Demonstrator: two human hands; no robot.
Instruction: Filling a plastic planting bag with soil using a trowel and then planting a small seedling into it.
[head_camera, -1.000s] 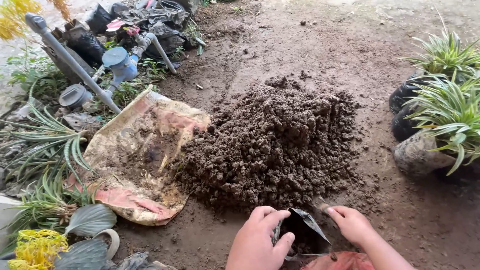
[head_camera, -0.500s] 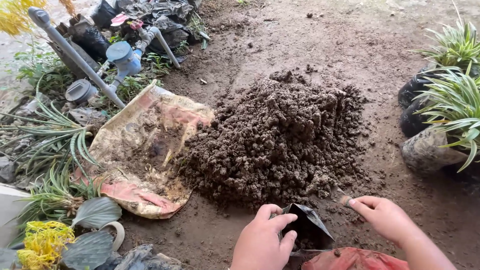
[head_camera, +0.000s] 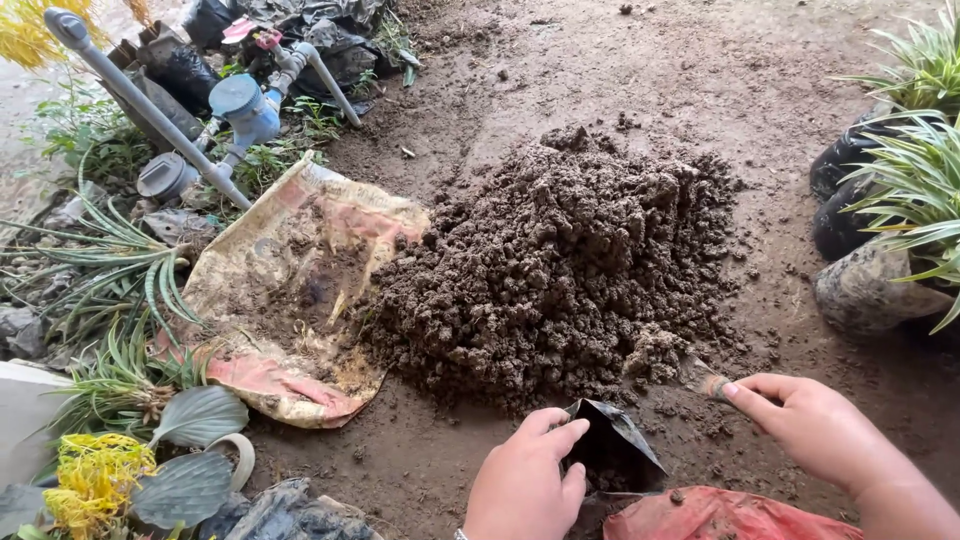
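Your left hand is pinching the black bag open by its rim; your right hand, fingers pressed together, is gripping a trowel touching the soil pile.

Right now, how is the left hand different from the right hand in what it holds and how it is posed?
The left hand grips the rim of a small black plastic bag, keeping it open; the right hand holds a small trowel. The left hand stays over the bag, while the right hand reaches out so the trowel's tip touches the soil pile. Both are bare.
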